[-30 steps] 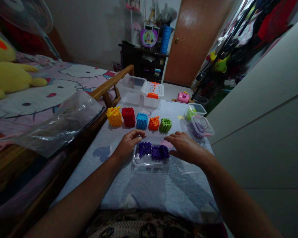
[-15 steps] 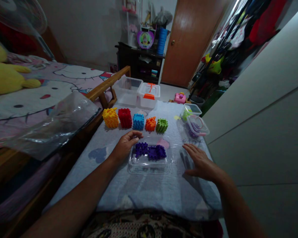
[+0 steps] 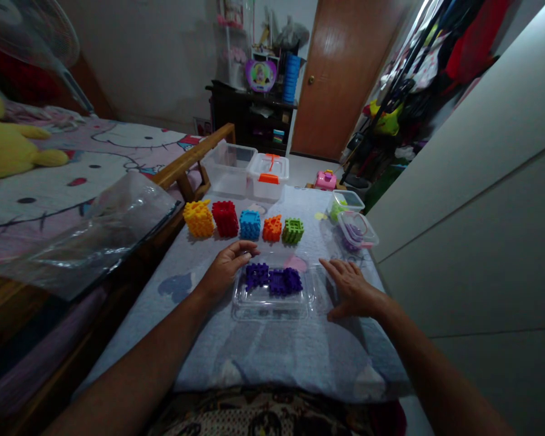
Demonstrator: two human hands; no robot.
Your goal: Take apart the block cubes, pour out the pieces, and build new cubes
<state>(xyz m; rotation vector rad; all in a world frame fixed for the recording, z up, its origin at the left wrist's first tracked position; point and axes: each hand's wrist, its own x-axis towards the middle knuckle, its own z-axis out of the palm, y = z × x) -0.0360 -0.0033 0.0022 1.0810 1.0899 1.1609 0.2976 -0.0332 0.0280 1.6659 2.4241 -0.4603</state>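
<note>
Purple interlocking blocks point(image 3: 285, 282) lie in a clear plastic container point(image 3: 270, 311) on the cloth-covered table. My left hand point(image 3: 229, 263) rests at the container's left rim, thumb and fingers closed near its upper left corner; what they pinch is too small to make out. At the right, my right hand point(image 3: 349, 287) is spread beside the clear lid, holding nothing. Behind the container stands a row of block stacks: yellow point(image 3: 198, 219), red point(image 3: 226, 219), blue point(image 3: 250, 225), orange point(image 3: 272, 229) and green point(image 3: 293, 231).
Two small tubs, one with green pieces point(image 3: 338, 209) and one with purple rings point(image 3: 353, 236), stand at the back right. Larger clear boxes point(image 3: 267, 186) are at the far edge. A plastic bag point(image 3: 95, 233) lies on the bed at left.
My right hand has moved left, closer to the container. My left hand stays at the container's left rim. The whole view has shifted slightly.
</note>
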